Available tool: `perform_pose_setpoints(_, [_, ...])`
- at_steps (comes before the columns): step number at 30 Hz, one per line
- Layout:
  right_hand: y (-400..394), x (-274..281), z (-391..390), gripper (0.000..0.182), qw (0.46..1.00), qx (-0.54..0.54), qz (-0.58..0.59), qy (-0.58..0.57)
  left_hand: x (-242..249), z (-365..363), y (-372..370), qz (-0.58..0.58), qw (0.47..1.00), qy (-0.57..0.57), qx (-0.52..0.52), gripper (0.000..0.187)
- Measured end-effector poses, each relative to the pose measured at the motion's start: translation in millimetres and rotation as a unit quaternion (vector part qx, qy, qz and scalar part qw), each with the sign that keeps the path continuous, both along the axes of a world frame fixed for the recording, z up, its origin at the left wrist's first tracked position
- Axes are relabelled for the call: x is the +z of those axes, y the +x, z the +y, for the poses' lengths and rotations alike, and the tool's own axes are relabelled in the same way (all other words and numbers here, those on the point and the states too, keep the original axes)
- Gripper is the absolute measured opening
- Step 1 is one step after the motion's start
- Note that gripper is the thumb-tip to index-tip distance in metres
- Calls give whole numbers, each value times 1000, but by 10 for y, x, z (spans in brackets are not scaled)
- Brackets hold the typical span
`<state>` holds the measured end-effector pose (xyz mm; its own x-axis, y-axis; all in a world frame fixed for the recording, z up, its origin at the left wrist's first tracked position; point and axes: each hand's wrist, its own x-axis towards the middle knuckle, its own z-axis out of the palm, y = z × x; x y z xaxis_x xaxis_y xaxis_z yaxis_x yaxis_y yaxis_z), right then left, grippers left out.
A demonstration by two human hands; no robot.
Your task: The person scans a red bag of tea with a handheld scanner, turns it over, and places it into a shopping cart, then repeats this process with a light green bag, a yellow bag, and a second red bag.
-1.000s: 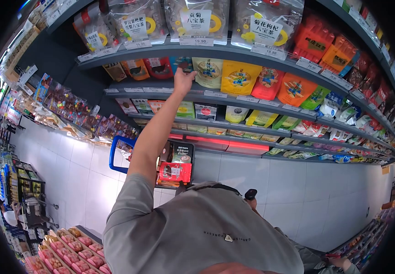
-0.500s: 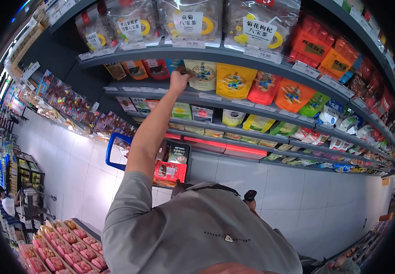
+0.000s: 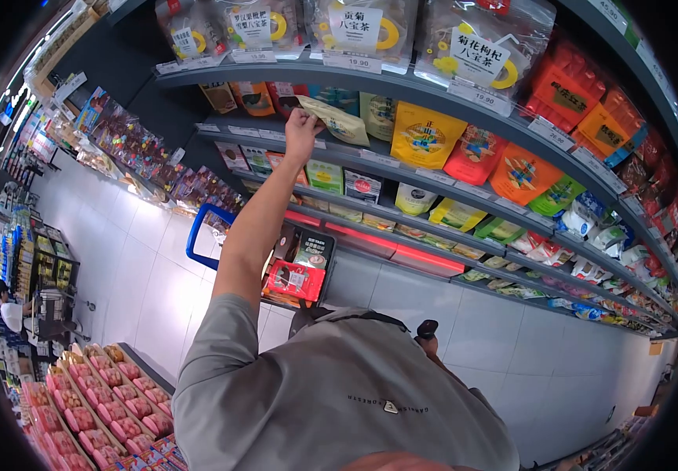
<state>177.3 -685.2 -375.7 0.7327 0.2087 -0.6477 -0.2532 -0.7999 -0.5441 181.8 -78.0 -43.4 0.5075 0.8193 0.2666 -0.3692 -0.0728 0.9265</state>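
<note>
My left hand (image 3: pixel 302 129) is closed on the top corner of a pale cream pouch (image 3: pixel 342 124), which tilts out at the front of the shelf. Beside it stands another pale pouch (image 3: pixel 377 117), then a yellow pouch (image 3: pixel 427 135) and a red one (image 3: pixel 475 155). Low on the right, close to my body, my right hand (image 3: pixel 430 345) is closed round a small black object (image 3: pixel 427 329) that I cannot identify.
Shelves (image 3: pixel 464 187) of bagged goods curve ahead and right. Below my left arm is a dark cart or basket (image 3: pixel 326 271) with packages, near a blue frame (image 3: pixel 192 235). Pink packs (image 3: pixel 111 412) fill a display at lower left. A person (image 3: pixel 12 314) stands far left.
The pale pouch has come forward and tipped in my left hand, uncovering the shelf behind it. The view has shifted, moving the shelves slightly right and down.
</note>
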Motion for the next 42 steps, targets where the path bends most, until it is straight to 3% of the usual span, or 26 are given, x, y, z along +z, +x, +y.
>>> perform_pose_setpoints(6, [51, -261, 15, 32, 995, 80, -47, -39, 51, -22, -183, -98, 994, -29, 22, 5])
perform_pose_setpoints(11, [56, -125, 140, 33, 997, 68, -48, 1, 338, -400, -572, -191, 979, -61, 21, 10])
perform_pose_setpoints(13, [45, 89, 300, 33, 996, 58, -54, 37, 244, -505, -802, -218, 970, -105, -16, 16])
perform_pose_setpoints(14, [15, 279, 430, 34, 993, 3, -47, 108, 251, -656, -951, -166, 981, -102, -12, 21])
perform_pose_setpoints(15, [2, 436, 543, 35, 982, -54, -37, 178, 111, -719, -1055, -185, 973, -131, -38, 20])
perform_pose_setpoints(16, [18, 537, 644, 35, 983, -46, -32, 173, -15, -787, -1146, -204, 964, -159, -66, 20])
perform_pose_setpoints(17, [44, 617, 778, 33, 977, -59, -12, 205, -49, -1000, -1246, -227, 950, -209, -37, 20])
perform_pose_setpoints(18, [74, 673, 930, 32, 969, -73, 8, 237, 120, -1344, -1385, -177, 945, -273, -27, 21])
perform_pose_setpoints(21, [174, 871, 1371, 27, 953, -17, 11, 302, -222, -1541, -1633, -233, 937, -246, -84, 25])
perform_pose_setpoints(23, [153, 1304, 1758, 26, 937, 28, 25, 348, -428, -1686, -1696, -369, 867, -280, -186, 38])
perform_pose_setpoints(24, [111, 1525, 1915, 27, 929, 54, 33, 364, -439, -1775, -1749, -370, 867, -282, -177, 38])
perform_pose_setpoints(26, [22, 1881, 2180, 25, 917, 114, 41, 381, -440, -1935, -1839, -410, 818, -305, -264, 40])
perform_pose_setpoints(27, [-60, 2076, 2290, 25, 918, 121, 44, 376, -523, -1967, -1880, -414, 818, -306, -256, 40])
perform_pose_setpoints(29, [-272, 2463, 2484, 28, 863, 66, 125, 486, -723, -2006, -1968, -418, 784, -375, -265, 39])
perform_pose_setpoints(31, [-493, 2841, 2585, 29, 856, 59, 130, 496, -666, -2079, -2064, -420, 776, -390, -263, 38])
perform_pose_setpoints(32, [-585, 2908, 2618, 31, 849, 45, 132, 509, -640, -2123, -2128, -418, 767, -407, -266, 38])
perform_pose_setpoints(33, [-651, 2842, 2657, 43, 846, 51, 99, 521, -637, -2159, -2180, -421, 768, -409, -257, 38])
perform_pose_setpoints(37, [-955, 2902, 2655, 50, 839, 38, 121, 528, -740, -2069, -2335, -417, 771, -384, -292, 38])
perform_pose_setpoints(39, [-1080, 3020, 2659, 52, 831, 28, 210, 515, -828, -2024, -2400, -416, 761, -389, -310, 38])
perform_pose_setpoints(42, [-1250, 3009, 2718, 56, 825, 24, 237, 513, -793, -2026, -2564, -434, 758, -380, -304, 40])
